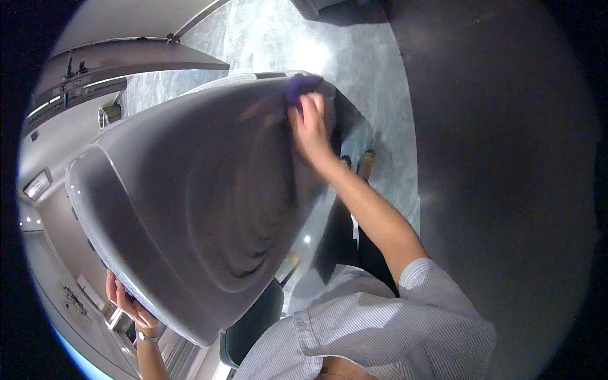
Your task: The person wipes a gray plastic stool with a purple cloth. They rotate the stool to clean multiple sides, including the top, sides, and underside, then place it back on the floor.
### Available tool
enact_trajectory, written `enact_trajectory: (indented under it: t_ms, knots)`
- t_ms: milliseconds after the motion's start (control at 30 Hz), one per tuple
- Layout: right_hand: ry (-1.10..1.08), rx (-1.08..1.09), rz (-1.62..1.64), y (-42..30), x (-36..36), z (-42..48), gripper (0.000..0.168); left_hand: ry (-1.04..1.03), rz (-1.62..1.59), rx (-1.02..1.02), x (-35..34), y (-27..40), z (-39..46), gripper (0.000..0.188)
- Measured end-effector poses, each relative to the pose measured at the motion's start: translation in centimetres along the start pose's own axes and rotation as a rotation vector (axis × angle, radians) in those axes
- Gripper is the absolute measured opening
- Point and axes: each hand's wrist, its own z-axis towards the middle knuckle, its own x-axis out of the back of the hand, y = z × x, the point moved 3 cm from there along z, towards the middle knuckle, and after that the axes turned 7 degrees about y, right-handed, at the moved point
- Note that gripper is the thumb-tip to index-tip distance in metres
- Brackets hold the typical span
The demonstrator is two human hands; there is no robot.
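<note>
A large, glossy grey curved panel (190, 166) with a pale rounded rim fills the area in front of me. A seam runs across its left part, and curved streaks and reflections show on the surface. My right hand (311, 126) presses a purple cloth (302, 87) against the panel near its far right corner; the hand is a little blurred. At the near left edge, my left hand (129, 304) has its fingers wrapped over the rim. A wristwatch (147, 337) is on that wrist. The underside of the left-hand grip is hidden.
Dark padded seat-like part (256, 316) sits between the panel and my body. A dark wall-like surface (498, 156) rises on the right. Beyond the panel are a shelf (190, 58), a small cylindrical container (111, 115) and pale, shiny floor (266, 33).
</note>
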Motion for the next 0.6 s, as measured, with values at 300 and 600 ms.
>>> enact_trajectory:
  t_ms: [300, 600]
  knots:
    - [-0.502, -0.718, -0.104, 5.9, -2.0, 5.9, 0.034, 0.049, -0.07, -0.004, -0.7, -1.3, -0.3, 0.042]
    - [-0.325, -0.719, -0.183, 7.5, -1.1, 5.2, 0.041, 0.002, -0.026, 0.063, 0.5, -0.5, -1.0, 0.048]
